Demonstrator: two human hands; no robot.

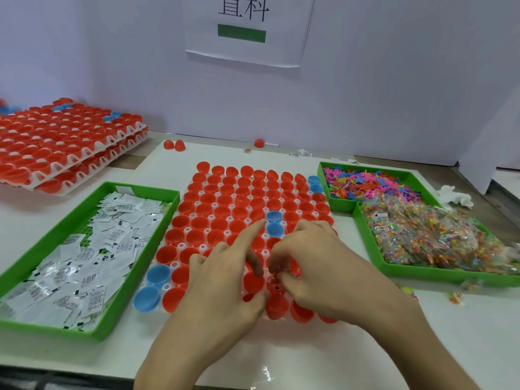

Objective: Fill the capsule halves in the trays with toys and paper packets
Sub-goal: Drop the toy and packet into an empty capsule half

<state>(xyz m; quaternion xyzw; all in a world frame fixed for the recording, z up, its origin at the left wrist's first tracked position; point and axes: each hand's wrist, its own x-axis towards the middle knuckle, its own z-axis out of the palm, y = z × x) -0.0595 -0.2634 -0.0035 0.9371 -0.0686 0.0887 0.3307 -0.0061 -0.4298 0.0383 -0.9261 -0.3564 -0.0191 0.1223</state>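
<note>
A white tray (194, 215) in front of me holds many red capsule halves (208, 199) and a few blue ones (274, 216). My left hand (222, 280) rests over the tray's near rows with its forefinger stretched out and fingers apart. My right hand (318, 266) is beside it, fingers pinched on small toy pieces (277, 277) above a red half; the pieces are tiny and partly hidden. A green bin of white paper packets (84, 249) lies on the left. Two green bins on the right hold pink and mixed plastic toys (371, 184) and bagged colourful toys (427, 235).
Two stacked trays of red capsule halves (62, 142) stand at the back left. Loose red halves (174, 144) and a few packets (302, 153) lie near the back wall. A crumpled white tissue (455, 195) is at the right. A paper sign (244, 26) hangs on the wall.
</note>
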